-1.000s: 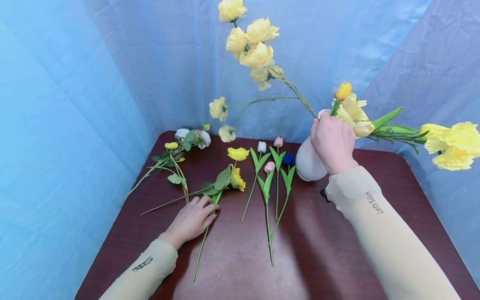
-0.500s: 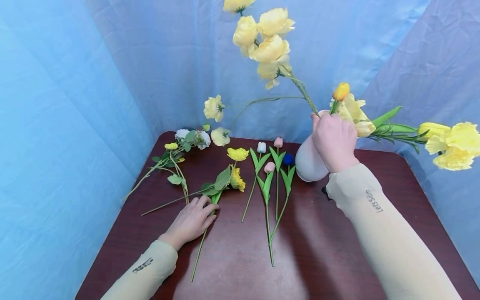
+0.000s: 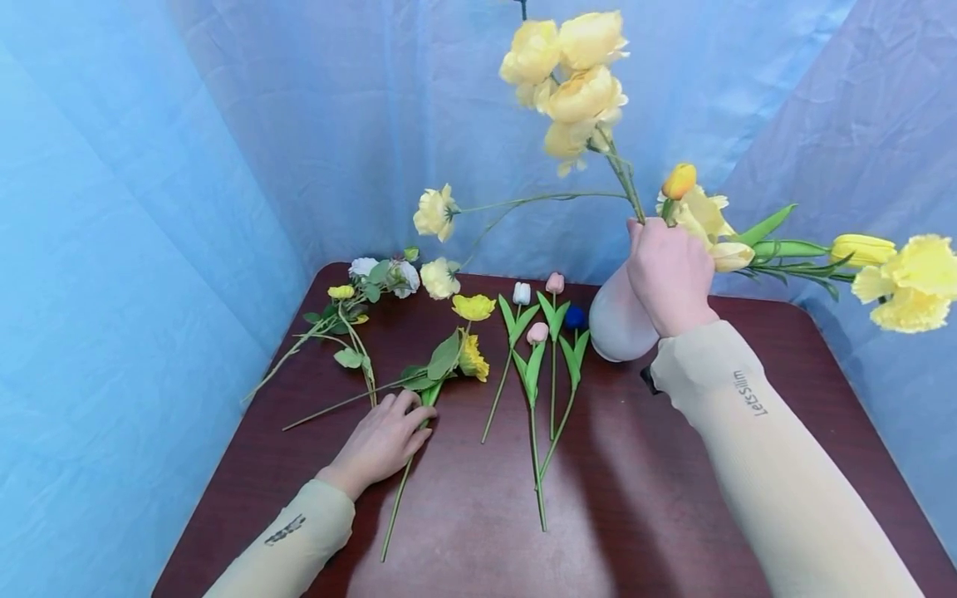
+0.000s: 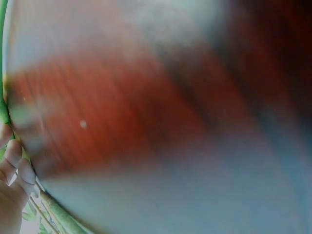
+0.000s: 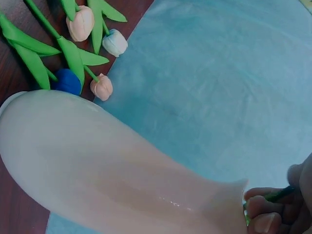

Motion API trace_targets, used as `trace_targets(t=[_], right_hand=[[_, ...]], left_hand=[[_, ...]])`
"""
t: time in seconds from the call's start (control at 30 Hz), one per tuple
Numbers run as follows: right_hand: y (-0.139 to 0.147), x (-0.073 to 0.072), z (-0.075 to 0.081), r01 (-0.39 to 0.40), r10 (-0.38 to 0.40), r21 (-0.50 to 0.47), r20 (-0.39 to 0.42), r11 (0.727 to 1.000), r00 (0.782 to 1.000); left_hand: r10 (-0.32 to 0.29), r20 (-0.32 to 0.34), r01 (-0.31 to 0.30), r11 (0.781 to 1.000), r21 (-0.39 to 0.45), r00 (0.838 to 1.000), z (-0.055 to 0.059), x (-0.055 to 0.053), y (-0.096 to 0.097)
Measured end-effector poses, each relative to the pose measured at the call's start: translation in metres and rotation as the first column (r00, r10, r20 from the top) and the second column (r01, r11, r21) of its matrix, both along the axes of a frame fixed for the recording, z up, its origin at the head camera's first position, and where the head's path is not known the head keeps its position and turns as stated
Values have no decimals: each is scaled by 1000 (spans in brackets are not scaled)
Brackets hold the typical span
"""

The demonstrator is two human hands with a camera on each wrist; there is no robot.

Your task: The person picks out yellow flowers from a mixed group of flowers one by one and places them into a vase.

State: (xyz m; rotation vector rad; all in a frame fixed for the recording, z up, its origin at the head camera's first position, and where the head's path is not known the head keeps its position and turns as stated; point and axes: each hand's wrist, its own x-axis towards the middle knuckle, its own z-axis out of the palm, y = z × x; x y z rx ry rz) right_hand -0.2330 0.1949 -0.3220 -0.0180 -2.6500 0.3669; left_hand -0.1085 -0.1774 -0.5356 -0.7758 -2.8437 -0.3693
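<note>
At the mouth of the white vase (image 3: 620,320), my right hand (image 3: 675,270) grips the stem of a pale yellow flower branch (image 3: 586,95), whose blooms spread up and left. Other flowers lean out of the vase: an orange tulip (image 3: 679,181), a yellow tulip (image 3: 861,248) and ruffled yellow flowers (image 3: 915,282). The right wrist view has the vase (image 5: 117,156) tilted, with curled fingers (image 5: 265,222) by its rim. My left hand (image 3: 385,433) rests with relaxed fingers over a green stem (image 3: 396,508) on the table; its fingertips (image 4: 13,148) touch the stem in the left wrist view.
White roses (image 3: 406,278) lie with their leafy stems at the table's back left. Yellow flowers (image 3: 473,357) lie just beyond my left hand. A white tulip (image 3: 522,293), a blue tulip (image 3: 574,317) and pink tulips (image 3: 537,333) lie mid-table. Blue cloth (image 3: 359,124) hangs behind.
The pale yellow branch has swung to the right and more upright, and my right hand has shifted slightly up and right. My left hand stays in place.
</note>
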Motion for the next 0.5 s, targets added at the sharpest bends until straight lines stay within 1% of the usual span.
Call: trace_targets(t=[0.1,0.13,0.33,0.5], right_hand=[[3,-1,3,11,-11,4,51,1000,999],[4,-1,4,14,-15,6,56,1000,998],[6,-3,1,7,-6,-84,9,996,1000],[7,-4,3,-7,12,-149,39,989,999]], left_hand=[[1,3,-1,1000,1,1000,0,0,0],[3,3,-3,1000,1,1000,0,0,0],[11,6,-11,1000,2,1000,-1,0,0],[6,4,-6,1000,6,1000,-2,-1,-1]])
